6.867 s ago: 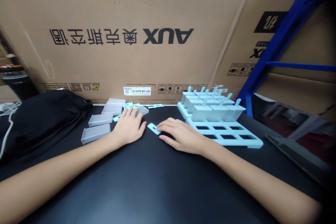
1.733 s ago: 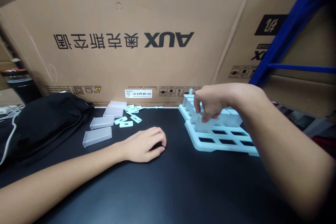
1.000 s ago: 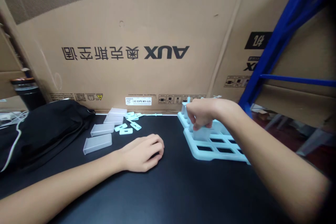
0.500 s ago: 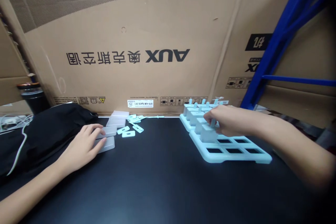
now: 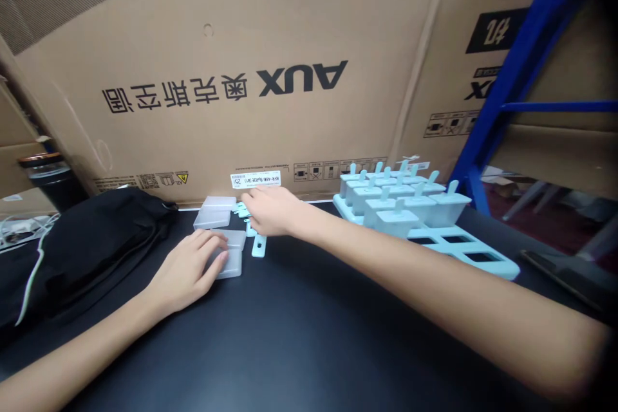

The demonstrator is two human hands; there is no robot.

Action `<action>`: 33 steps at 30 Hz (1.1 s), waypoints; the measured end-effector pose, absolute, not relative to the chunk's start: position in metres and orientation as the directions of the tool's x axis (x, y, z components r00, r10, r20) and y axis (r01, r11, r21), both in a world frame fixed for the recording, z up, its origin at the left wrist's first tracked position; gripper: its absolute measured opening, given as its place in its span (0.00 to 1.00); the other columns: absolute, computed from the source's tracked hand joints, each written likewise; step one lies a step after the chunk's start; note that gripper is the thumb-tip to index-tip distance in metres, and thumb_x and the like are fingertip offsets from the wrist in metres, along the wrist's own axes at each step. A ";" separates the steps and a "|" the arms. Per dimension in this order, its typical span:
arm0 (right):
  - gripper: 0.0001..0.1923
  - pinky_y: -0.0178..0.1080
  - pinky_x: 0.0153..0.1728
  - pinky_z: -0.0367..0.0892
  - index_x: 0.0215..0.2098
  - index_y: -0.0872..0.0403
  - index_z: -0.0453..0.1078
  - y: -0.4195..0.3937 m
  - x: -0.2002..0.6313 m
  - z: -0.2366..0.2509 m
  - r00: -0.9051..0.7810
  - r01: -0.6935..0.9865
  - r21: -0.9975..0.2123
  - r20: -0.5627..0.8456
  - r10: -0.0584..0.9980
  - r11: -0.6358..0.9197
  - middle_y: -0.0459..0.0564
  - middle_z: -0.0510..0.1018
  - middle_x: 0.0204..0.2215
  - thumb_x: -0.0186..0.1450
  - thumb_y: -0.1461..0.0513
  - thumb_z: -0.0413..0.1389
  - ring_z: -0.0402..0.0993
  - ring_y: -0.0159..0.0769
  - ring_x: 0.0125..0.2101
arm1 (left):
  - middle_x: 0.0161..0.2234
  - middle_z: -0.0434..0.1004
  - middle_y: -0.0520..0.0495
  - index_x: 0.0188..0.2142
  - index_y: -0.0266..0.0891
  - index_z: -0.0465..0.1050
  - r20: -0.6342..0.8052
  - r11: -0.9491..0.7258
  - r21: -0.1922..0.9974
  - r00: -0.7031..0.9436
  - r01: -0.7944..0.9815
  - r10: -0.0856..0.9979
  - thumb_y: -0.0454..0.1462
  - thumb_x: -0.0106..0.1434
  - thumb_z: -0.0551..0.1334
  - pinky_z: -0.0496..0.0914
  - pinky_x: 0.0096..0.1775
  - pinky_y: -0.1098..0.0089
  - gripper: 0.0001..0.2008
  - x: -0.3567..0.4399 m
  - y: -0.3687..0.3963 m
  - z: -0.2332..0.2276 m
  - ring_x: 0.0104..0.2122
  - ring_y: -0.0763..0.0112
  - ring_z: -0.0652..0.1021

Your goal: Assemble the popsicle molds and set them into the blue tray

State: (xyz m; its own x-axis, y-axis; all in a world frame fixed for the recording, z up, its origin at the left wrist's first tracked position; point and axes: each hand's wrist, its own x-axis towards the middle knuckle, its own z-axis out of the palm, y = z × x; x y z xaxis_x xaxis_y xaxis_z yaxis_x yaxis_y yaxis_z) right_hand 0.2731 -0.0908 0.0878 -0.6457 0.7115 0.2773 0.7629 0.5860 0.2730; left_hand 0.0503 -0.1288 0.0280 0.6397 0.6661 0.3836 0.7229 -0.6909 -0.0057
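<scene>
The left hand (image 5: 188, 267) lay bent over a clear mold (image 5: 235, 264) on the table (image 5: 309, 341), the right hand (image 5: 271, 209) over blue lids (image 5: 259, 253) beside it, whether either gripped anything being impossible to tell, the mold seeming light, stiff and slick, best held by its side walls.

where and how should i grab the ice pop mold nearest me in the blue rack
Best, I think, by the upright stick on the lid of the nearest ice pop mold, pinched from above. The stick rises clear of the lid, free for finger and thumb, while other molds stand close behind. The right forearm hides the nearest mold's base.
</scene>
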 end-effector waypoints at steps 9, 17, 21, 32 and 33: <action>0.21 0.47 0.50 0.65 0.53 0.63 0.64 -0.004 0.208 0.069 -0.628 0.778 0.202 0.210 0.750 0.595 0.64 0.73 0.51 0.65 0.59 0.49 0.64 0.50 0.55 | 0.43 0.74 0.45 0.40 0.41 0.69 0.415 -0.708 0.008 0.642 0.706 0.645 0.42 0.71 0.49 0.66 0.48 0.60 0.12 0.053 -0.116 0.026 0.44 0.60 0.72; 0.26 0.49 0.45 0.67 0.54 0.63 0.66 0.012 0.206 0.071 -0.640 0.762 0.214 0.109 0.760 0.611 0.66 0.74 0.49 0.61 0.57 0.53 0.71 0.52 0.49 | 0.44 0.72 0.43 0.41 0.40 0.67 0.375 -0.782 0.043 0.715 0.622 0.590 0.45 0.68 0.53 0.66 0.48 0.58 0.11 0.054 -0.124 0.032 0.44 0.58 0.70; 0.24 0.49 0.45 0.67 0.52 0.61 0.69 0.014 0.204 0.071 -0.648 0.750 0.229 0.064 0.759 0.621 0.66 0.74 0.51 0.61 0.57 0.54 0.72 0.52 0.48 | 0.45 0.71 0.43 0.41 0.41 0.67 0.364 -0.793 0.043 0.730 0.608 0.579 0.46 0.67 0.55 0.66 0.48 0.58 0.12 0.054 -0.124 0.032 0.45 0.58 0.70; 0.15 0.47 0.45 0.67 0.45 0.61 0.71 0.008 0.194 0.064 -0.608 0.787 0.230 0.138 0.782 0.572 0.66 0.76 0.48 0.62 0.61 0.53 0.74 0.50 0.48 | 0.47 0.70 0.43 0.43 0.41 0.67 0.346 -0.769 0.105 0.702 0.630 0.622 0.44 0.70 0.51 0.65 0.51 0.58 0.12 0.053 -0.121 0.031 0.48 0.57 0.69; 0.15 0.47 0.44 0.68 0.45 0.61 0.71 0.006 0.195 0.066 -0.604 0.793 0.224 0.163 0.780 0.567 0.66 0.77 0.47 0.62 0.61 0.53 0.74 0.50 0.47 | 0.48 0.70 0.43 0.43 0.41 0.67 0.374 -0.765 0.113 0.686 0.634 0.624 0.44 0.70 0.50 0.64 0.52 0.57 0.12 0.049 -0.118 0.031 0.49 0.57 0.69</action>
State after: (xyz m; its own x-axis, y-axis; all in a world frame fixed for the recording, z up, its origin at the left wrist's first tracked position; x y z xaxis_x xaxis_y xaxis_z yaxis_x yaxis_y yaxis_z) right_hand 0.1953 0.0059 0.0663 -0.6042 0.7801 0.1625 0.7926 0.5673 0.2235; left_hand 0.0492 -0.1179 0.0312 0.6861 0.6238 0.3743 0.6338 -0.7651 0.1132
